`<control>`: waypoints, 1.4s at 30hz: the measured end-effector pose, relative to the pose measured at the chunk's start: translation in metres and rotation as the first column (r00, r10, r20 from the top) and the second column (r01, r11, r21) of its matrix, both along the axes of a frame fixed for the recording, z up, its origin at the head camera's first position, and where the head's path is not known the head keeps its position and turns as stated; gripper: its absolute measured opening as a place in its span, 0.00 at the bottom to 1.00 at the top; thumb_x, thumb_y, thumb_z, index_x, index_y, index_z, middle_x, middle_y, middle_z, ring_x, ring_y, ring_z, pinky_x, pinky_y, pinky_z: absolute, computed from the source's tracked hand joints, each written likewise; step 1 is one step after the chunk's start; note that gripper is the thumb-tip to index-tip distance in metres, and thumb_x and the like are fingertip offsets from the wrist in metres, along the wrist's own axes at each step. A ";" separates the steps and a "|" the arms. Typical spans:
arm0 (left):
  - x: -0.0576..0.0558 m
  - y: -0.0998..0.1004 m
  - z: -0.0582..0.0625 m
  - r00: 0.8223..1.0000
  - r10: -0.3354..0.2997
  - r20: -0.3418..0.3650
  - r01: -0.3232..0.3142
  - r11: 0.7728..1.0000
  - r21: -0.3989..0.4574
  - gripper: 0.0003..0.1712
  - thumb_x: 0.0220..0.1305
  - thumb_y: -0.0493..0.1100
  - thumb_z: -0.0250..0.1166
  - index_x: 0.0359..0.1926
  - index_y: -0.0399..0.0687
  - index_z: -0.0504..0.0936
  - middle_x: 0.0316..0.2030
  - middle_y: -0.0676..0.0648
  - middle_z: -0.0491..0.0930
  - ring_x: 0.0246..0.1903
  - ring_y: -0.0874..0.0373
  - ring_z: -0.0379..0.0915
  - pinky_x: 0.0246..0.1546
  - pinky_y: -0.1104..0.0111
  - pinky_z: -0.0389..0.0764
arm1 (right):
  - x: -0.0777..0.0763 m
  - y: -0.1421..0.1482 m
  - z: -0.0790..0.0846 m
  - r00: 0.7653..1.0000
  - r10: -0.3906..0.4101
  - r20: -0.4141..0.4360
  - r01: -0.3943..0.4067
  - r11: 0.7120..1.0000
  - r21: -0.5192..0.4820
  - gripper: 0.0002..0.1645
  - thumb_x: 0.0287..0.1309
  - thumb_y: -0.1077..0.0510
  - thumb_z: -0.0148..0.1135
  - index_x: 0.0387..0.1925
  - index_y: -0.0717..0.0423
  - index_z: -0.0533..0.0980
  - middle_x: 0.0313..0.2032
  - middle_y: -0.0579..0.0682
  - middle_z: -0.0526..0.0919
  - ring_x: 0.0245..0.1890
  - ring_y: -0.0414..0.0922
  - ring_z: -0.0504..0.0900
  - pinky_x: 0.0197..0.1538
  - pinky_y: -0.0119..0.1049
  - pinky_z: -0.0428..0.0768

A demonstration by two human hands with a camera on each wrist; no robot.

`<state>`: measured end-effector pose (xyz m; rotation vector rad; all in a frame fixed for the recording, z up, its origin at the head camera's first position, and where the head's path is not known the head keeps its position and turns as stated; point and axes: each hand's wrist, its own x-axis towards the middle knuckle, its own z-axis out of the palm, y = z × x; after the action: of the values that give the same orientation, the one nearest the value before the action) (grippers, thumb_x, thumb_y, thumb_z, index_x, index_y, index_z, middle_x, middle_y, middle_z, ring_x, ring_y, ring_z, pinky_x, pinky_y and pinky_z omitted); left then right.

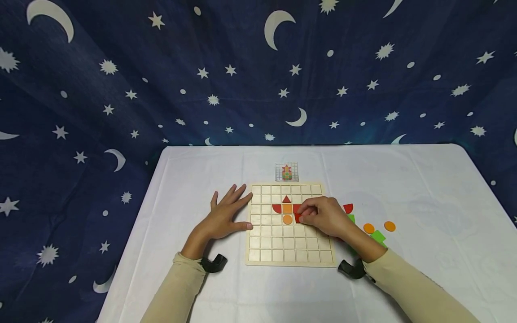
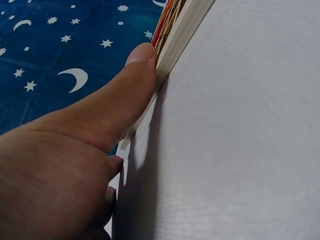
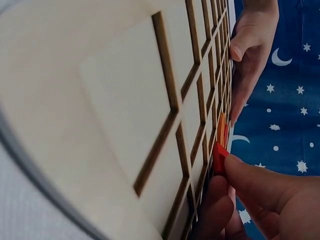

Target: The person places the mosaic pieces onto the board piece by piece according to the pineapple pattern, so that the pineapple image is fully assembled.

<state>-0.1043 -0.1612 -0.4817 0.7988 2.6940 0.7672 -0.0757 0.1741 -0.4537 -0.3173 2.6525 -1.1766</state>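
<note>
A wooden grid board [image 1: 266, 255] lies on the white table. On it sit a red triangle [image 1: 286, 199], an orange square [image 1: 287, 208] between a red rounded piece [image 1: 277, 208] and another red piece [image 1: 296, 208], and an orange disc [image 1: 287, 220]. My right hand [image 1: 326, 216] pinches a small red tile [image 3: 219, 158] between thumb and fingers, over the cell right of the disc; its full outline is hidden by the fingers. With fingers spread, my left hand [image 1: 222, 219] touches the board's left edge; the left wrist view shows its thumb [image 2: 135, 75] against that edge.
A printed pattern card [image 1: 286, 172] lies behind the board. Right of the board are loose pieces: a red one [image 1: 348, 208], orange discs [image 1: 389, 226] and green squares [image 1: 378, 236], some partly behind my right forearm. A starry blue cloth [image 1: 242, 89] hangs behind the table.
</note>
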 end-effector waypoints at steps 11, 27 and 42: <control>0.000 0.000 0.001 1.000 -0.008 0.001 0.008 1.000 -0.002 0.53 0.59 0.64 0.72 0.80 0.57 0.59 0.82 0.48 0.47 0.82 0.43 0.34 0.71 0.30 0.27 | -0.001 -0.006 -0.001 0.999 0.009 -0.038 -0.008 0.999 0.037 0.09 0.49 0.65 0.72 0.27 0.46 0.86 0.20 0.38 0.82 0.23 0.36 0.77 0.31 0.30 0.74; 0.000 0.001 0.001 1.000 0.001 0.007 -0.001 1.000 0.000 0.53 0.59 0.65 0.72 0.79 0.57 0.60 0.82 0.48 0.47 0.82 0.43 0.34 0.71 0.30 0.28 | 0.001 -0.009 0.003 0.998 0.013 -0.064 -0.005 0.992 0.125 0.05 0.50 0.62 0.74 0.26 0.47 0.87 0.19 0.36 0.81 0.24 0.36 0.76 0.31 0.31 0.74; 0.000 0.000 0.000 1.000 -0.003 0.015 0.003 1.000 0.009 0.54 0.59 0.64 0.72 0.80 0.58 0.58 0.82 0.48 0.47 0.82 0.44 0.33 0.72 0.31 0.26 | 0.002 0.000 0.003 0.998 0.038 -0.050 -0.031 0.988 0.150 0.02 0.54 0.58 0.75 0.28 0.46 0.89 0.21 0.34 0.83 0.26 0.37 0.74 0.31 0.32 0.71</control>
<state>-0.1039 -0.1616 -0.4815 0.7965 2.6775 0.7816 -0.0740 0.1741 -0.4508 -0.3708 2.7494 -0.9658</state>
